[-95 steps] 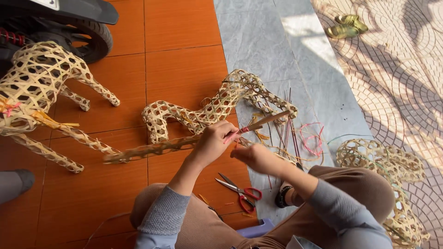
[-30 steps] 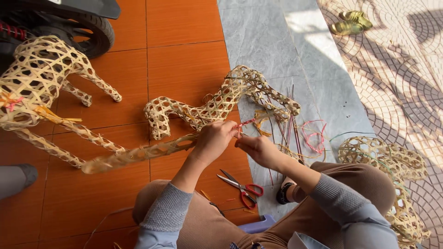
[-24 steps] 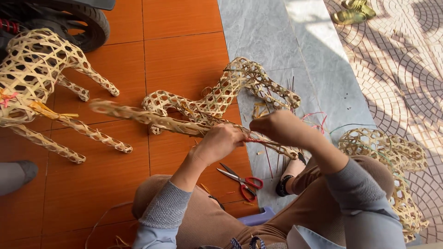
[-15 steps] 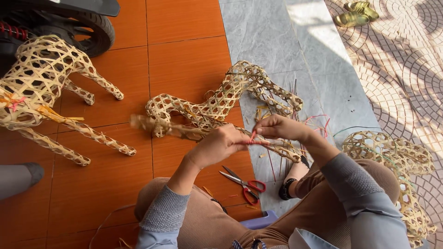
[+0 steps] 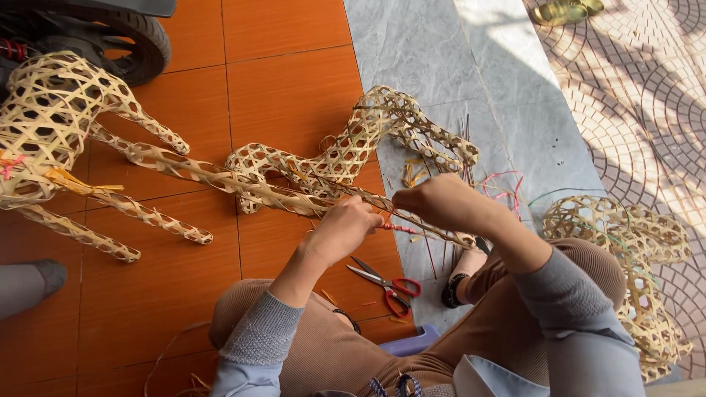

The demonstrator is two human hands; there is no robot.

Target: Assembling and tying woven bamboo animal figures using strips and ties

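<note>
At mid-frame the left hand (image 5: 346, 228) and right hand (image 5: 441, 202) grip a long woven bamboo leg (image 5: 220, 176) that runs from centre left to just right of centre, a pink tie (image 5: 397, 228) between them. Behind it lies a woven bamboo frame (image 5: 368, 140) on the orange tiled floor (image 5: 294, 81). Red-handled scissors (image 5: 386, 281) lie below the hands. A finished woven animal figure (image 5: 59, 125) stands at upper left, and another woven piece (image 5: 632, 257) sits at right.
</note>
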